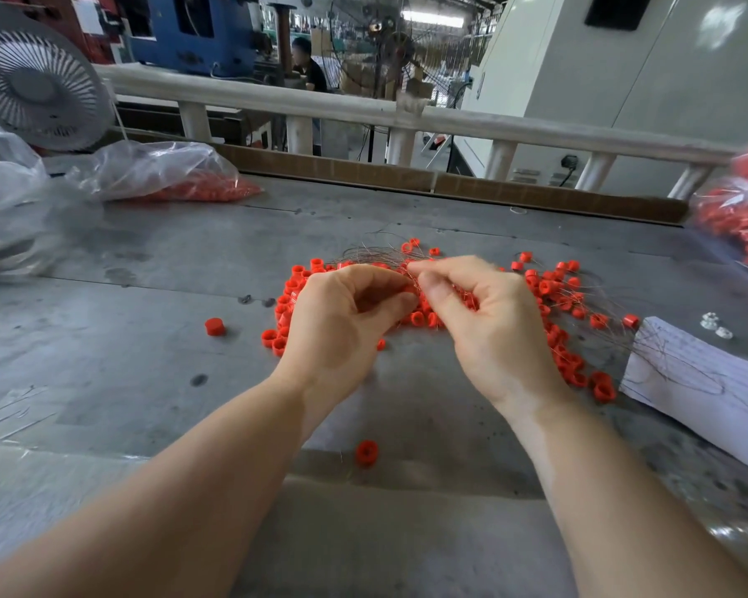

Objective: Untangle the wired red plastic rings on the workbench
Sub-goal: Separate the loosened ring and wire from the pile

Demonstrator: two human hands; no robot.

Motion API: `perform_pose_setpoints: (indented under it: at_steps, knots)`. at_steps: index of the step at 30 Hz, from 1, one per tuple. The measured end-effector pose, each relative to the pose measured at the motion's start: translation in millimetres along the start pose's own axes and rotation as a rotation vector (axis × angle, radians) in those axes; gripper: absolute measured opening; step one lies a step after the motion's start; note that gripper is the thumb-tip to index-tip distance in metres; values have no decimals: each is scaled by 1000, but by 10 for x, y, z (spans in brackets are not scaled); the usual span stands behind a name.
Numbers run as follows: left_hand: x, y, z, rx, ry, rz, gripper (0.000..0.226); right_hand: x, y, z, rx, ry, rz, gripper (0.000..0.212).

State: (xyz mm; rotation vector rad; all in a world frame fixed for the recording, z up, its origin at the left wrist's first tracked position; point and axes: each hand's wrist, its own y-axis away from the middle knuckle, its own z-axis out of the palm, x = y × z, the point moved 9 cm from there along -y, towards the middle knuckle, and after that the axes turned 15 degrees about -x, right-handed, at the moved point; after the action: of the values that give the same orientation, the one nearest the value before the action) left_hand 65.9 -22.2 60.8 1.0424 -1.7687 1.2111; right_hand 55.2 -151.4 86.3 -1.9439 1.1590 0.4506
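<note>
At table [147, 261] centre, tangled red rings [553, 291] on thin wire, left hand [342, 325] and right hand [489, 321] above pile, fingers of both pinching wire strands, one loose ring [215, 326] lying apart at left

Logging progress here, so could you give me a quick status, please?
Both hands, left and right, pinching wires. Red rings still tangled. Nothing in the way.

A single head-worn wide-angle view looks forward and down along both forearms onto the grey counter [156, 261]. It sits close above the near edge, so the arms fill the lower frame. Beyond the counter's far edge a white railing [471, 123] crosses the view, with the workshop floor behind it.
</note>
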Motion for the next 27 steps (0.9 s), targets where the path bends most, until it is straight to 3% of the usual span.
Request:
perform_pose_setpoints:
  at_steps: [4, 14, 18, 21, 27]
  knots:
    - [59, 13, -11, -5, -54, 43, 15, 59, -14, 96, -81, -101, 43, 17]
    - [146, 26, -34, 14, -70, 100, 23, 117, 0, 109, -63, -376, 29, 16]
    - [29, -10, -46, -33, 246, 67, 16, 153, -14, 93, -62, -482, 26, 25]
    - [-23, -26, 4, -77, 356, 41, 13, 110, -12, 46, -33, -432, 5, 26]
    - [-10, -15, 4, -48, 272, 35, 19, -40, 26, 71, -30, -274, -47, 26]
